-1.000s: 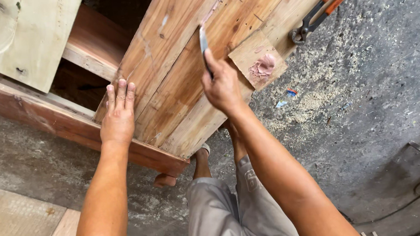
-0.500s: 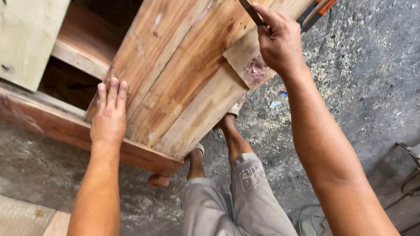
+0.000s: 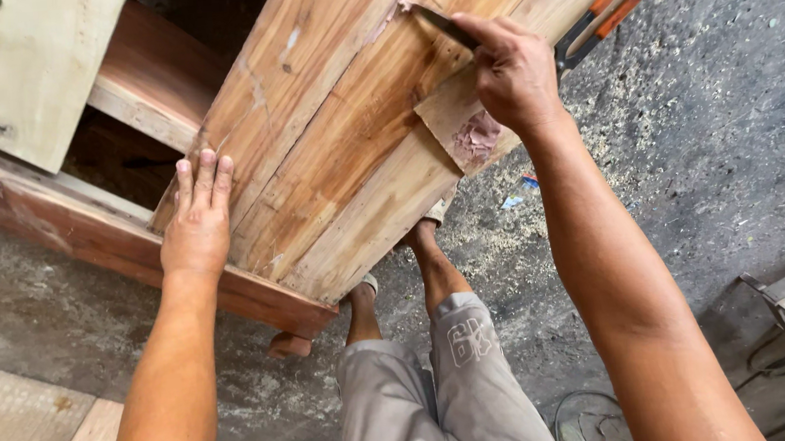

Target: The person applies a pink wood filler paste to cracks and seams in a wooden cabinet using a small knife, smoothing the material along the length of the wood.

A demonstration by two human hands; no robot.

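Right hand (image 3: 513, 71) grips putty knife (image 3: 440, 23) on wooden panel (image 3: 348, 131)

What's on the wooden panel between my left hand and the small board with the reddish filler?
In the head view, only bare planks of the wooden panel lie between the left hand and the small board.
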